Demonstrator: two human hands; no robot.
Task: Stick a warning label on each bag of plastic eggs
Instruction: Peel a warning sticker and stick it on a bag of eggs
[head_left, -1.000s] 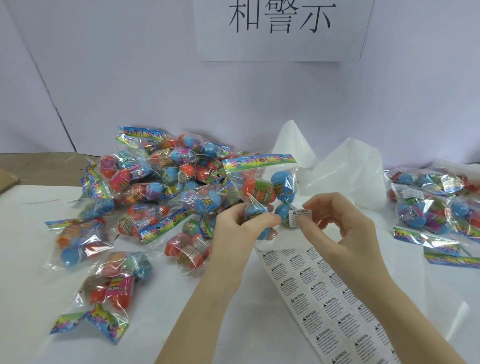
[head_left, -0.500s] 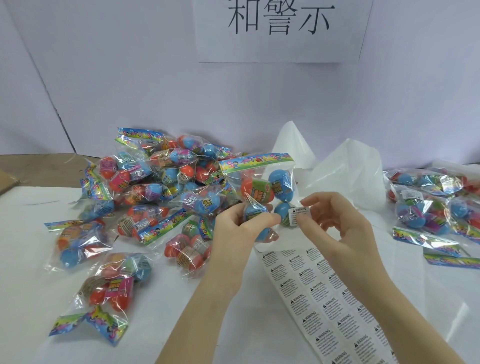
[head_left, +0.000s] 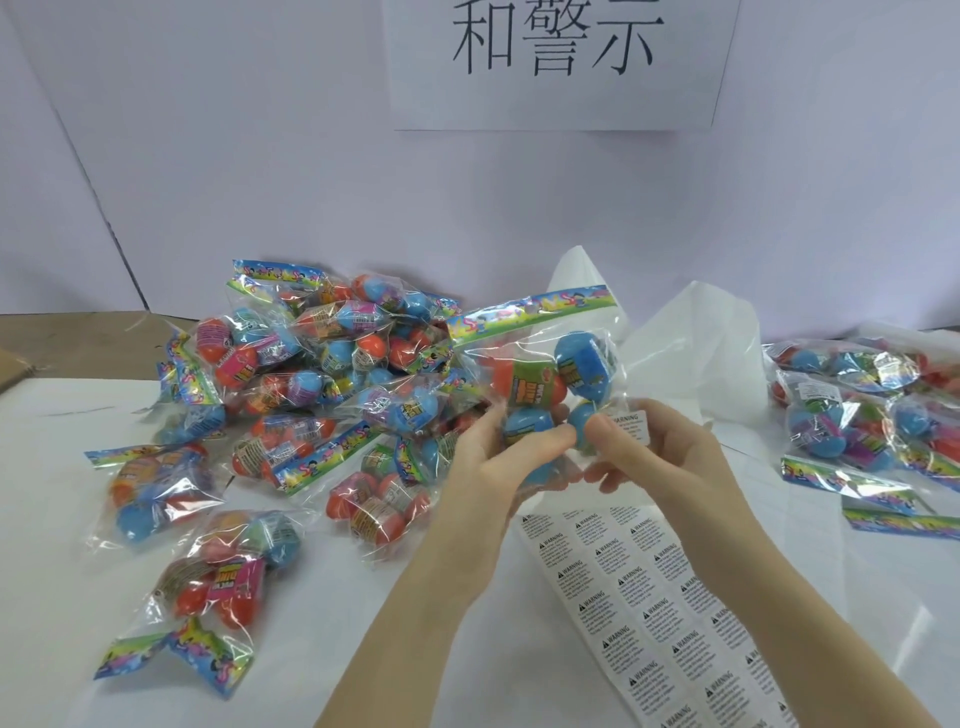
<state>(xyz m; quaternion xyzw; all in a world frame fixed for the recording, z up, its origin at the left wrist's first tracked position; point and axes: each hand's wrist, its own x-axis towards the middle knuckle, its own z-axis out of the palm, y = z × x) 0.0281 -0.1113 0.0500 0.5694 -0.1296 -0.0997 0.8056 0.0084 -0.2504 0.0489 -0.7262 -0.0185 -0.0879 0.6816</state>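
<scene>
A: Item: clear plastic bag of coloured eggs (head_left: 550, 384), raised over the table (head_left: 62, 519). Holder?

B: Left hand (head_left: 488, 467), fingers clenched on its lower end. Right hand (head_left: 660, 457) pinches the small white warning label (head_left: 632, 427) against the bag's lower right corner; header strip uppermost.

Pale lilac wall (head_left: 260, 156), paper sign (head_left: 556, 62), white table (head_left: 52, 597).

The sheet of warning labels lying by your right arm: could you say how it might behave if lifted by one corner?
The sheet of warning labels looks thin and lies flat, so it would probably droop. It likely weighs little, and may slide on the smooth white table.
</scene>
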